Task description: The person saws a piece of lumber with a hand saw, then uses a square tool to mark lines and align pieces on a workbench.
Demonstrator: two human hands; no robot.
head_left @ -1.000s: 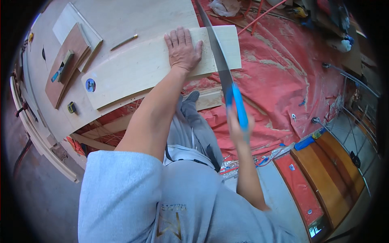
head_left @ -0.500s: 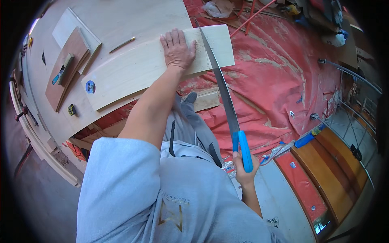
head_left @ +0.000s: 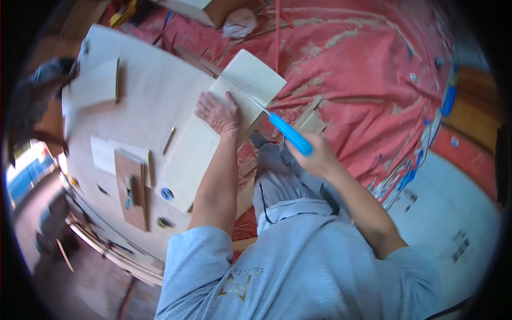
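A long pale wooden board (head_left: pixel 194 152) lies slantwise on the worktable, and its far right end juts past the table edge over the floor. My left hand (head_left: pixel 218 112) rests flat on it with the fingers spread, just left of the saw. The handsaw (head_left: pixel 288 133) has a bright blue handle, gripped by my right hand (head_left: pixel 316 152), which is slightly blurred. Its thin blade (head_left: pixel 250 99) crosses the board near the jutting end, seen almost edge-on. Whether the teeth sit inside a cut cannot be made out.
A pencil (head_left: pixel 169 140) lies left of the board on the pale tabletop (head_left: pixel 149 88). Farther left are a brown wood piece (head_left: pixel 137 213) with a tool on it and a small tape measure (head_left: pixel 164 222). Wrinkled red sheeting (head_left: pixel 368 69) with sawdust covers the floor at right.
The view has turned and shifted. My right hand has moved the saw handle up toward the board, so less blade shows on my side. My left hand stays on the board.
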